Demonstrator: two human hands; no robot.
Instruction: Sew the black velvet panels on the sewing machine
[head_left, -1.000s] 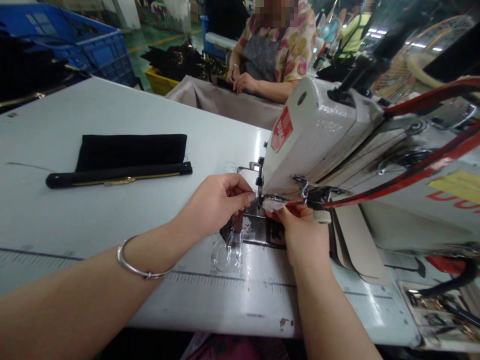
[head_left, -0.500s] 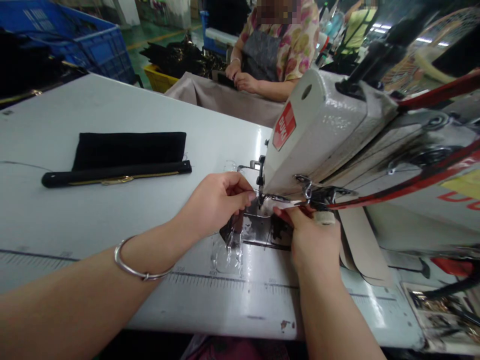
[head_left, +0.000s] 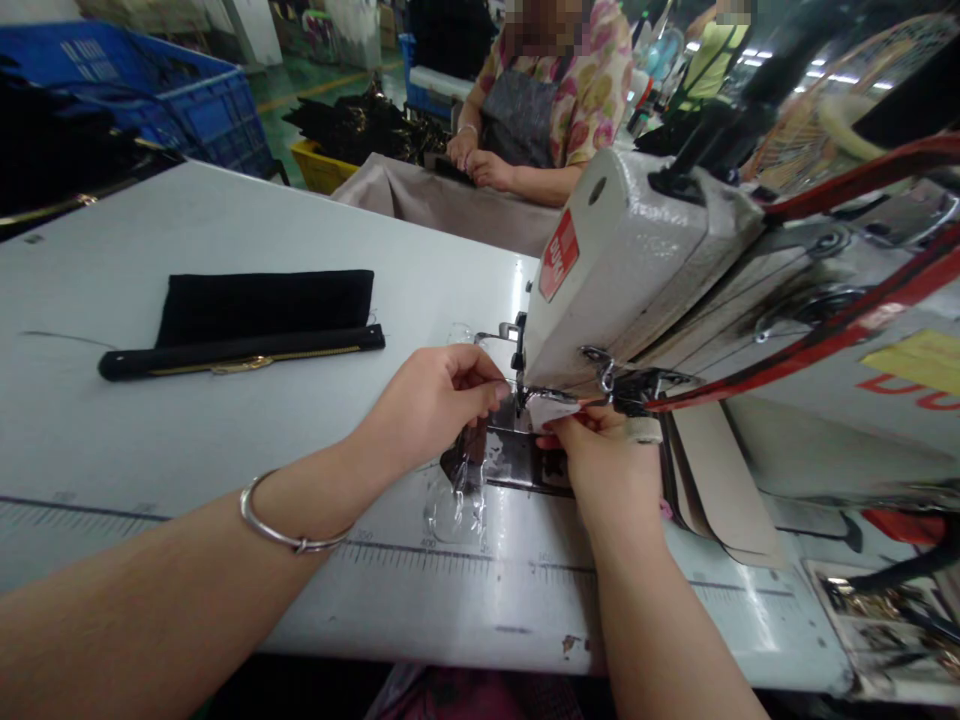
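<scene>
My left hand (head_left: 442,400) is closed in a pinch just left of the needle area of a sewing machine (head_left: 622,270); what its fingertips hold is too small to make out. Right of the needle, my right hand (head_left: 607,450) has its fingers closed at a small white piece (head_left: 553,410) beside the presser foot. Under my left hand a clear plastic guard (head_left: 457,510) lies near the metal plate. To the left, a black fabric piece with a gold zipper (head_left: 266,320) lies flat on the white table (head_left: 300,225).
Across the table a person (head_left: 525,120) in an apron handles dark material. Blue crates (head_left: 217,120) and a yellow bin (head_left: 315,168) stand at the back left. Beige panels (head_left: 720,480) lie right of my right hand, with a parts tray (head_left: 885,630) at the lower right.
My right hand has moved slightly left, toward the needle, and more of the white piece shows. My left hand stays at nearly the same spot. The view has shifted a little.
</scene>
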